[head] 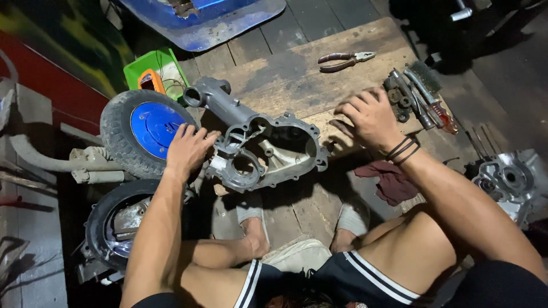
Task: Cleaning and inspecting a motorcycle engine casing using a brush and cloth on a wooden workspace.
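Note:
A grey metal engine casing [264,149] with a long tubular arm lies on a wooden board [297,74] in front of me. My left hand [187,149] rests on the casing's left edge, between it and a small tyre with a blue rim [145,131]. My right hand [370,118] hovers palm down, fingers spread, over the board to the right of the casing. It holds nothing and sits close to a pile of dark sockets and tools [414,97]. Black bands circle that wrist.
Pliers [344,59] lie at the board's far edge. A green tray [155,71] sits behind the tyre, a second wheel [117,225] at lower left. A dark red rag [391,181] and another metal casing [512,181] are at right. My feet rest below the casing.

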